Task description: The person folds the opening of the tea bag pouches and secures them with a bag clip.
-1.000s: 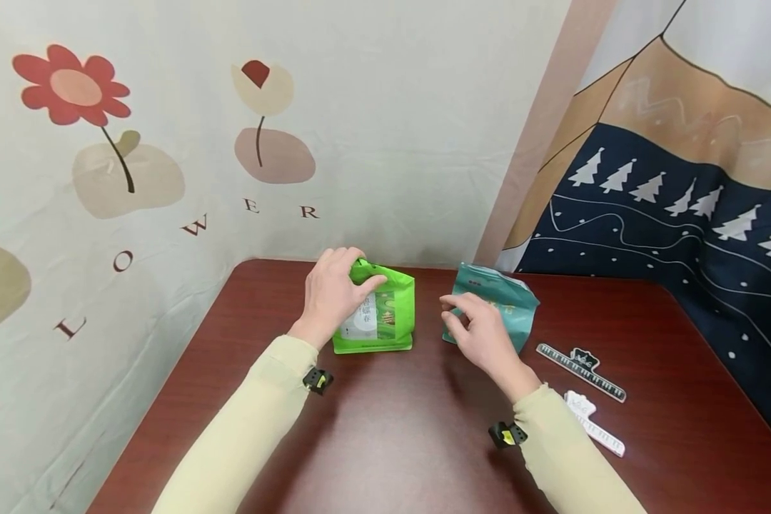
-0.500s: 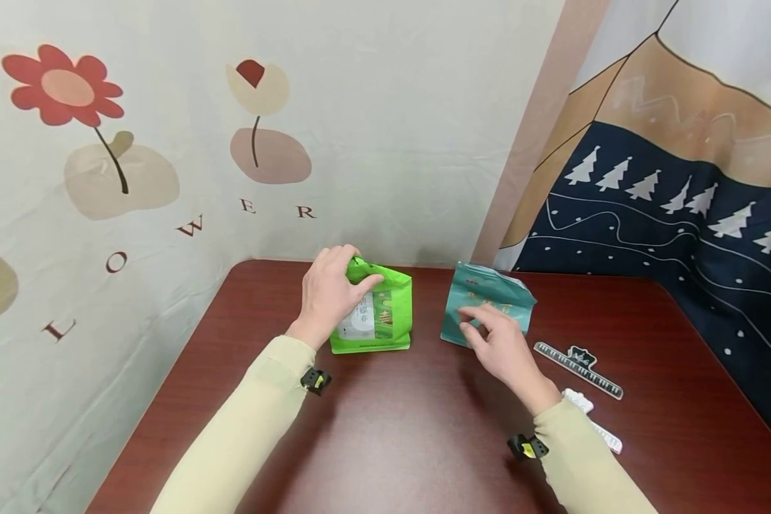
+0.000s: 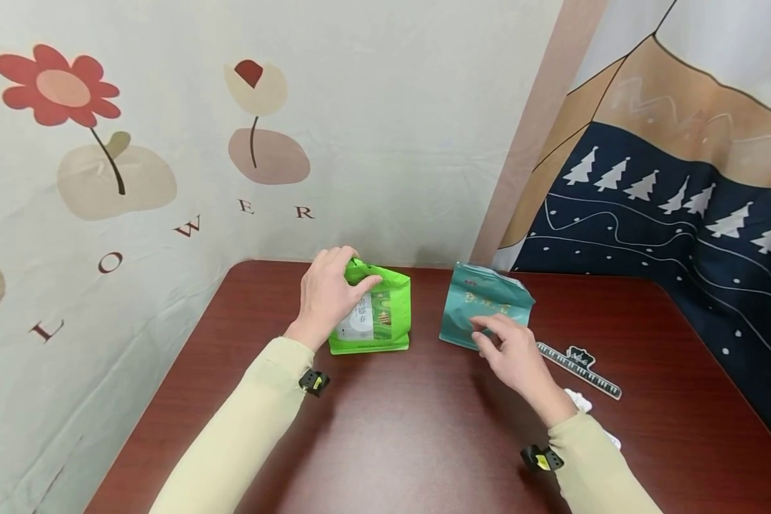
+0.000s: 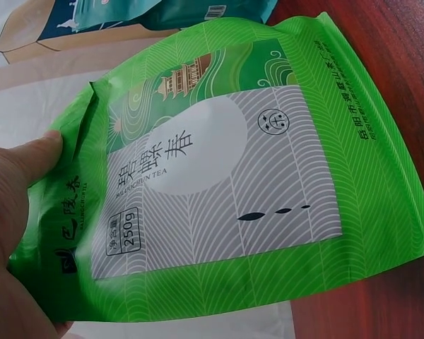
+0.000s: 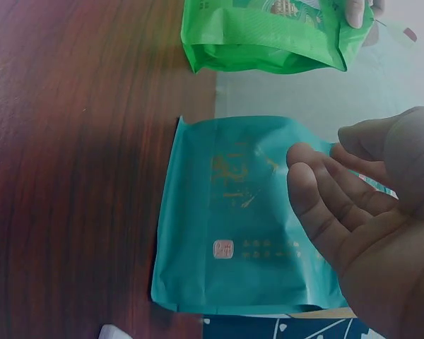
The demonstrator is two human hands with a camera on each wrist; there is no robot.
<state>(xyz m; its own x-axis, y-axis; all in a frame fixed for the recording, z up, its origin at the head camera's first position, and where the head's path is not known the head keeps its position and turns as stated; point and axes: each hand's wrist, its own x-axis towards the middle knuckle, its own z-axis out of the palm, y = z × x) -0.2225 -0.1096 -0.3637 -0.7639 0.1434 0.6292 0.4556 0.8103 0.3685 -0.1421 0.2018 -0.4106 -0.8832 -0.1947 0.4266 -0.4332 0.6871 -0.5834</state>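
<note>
A bright green tea bag (image 3: 395,314) with a grey-and-white label stands upright near the back of the table. My left hand (image 3: 328,293) grips its folded top, thumb in front and fingers behind. In the left wrist view the thumb presses on the top end of the green bag (image 4: 268,205). A teal bag (image 3: 462,307) with gold lettering stands to the right. In front of its lower right part hovers my right hand (image 3: 514,353), holding nothing. The right wrist view has this hand (image 5: 367,212) apart from the teal bag (image 5: 226,212), fingers loosely bent.
A black piano-key clip (image 3: 581,368) lies on the table right of the teal bag. Nearer, a white clip (image 3: 578,401) is partly hidden behind the right forearm. The dark red table (image 3: 385,428) backs onto a printed cloth wall (image 3: 392,143).
My right hand has drawn away from the teal bag's left side, moving right and toward me, so more of the bag's front shows. The left hand keeps its hold on the green tea bag.
</note>
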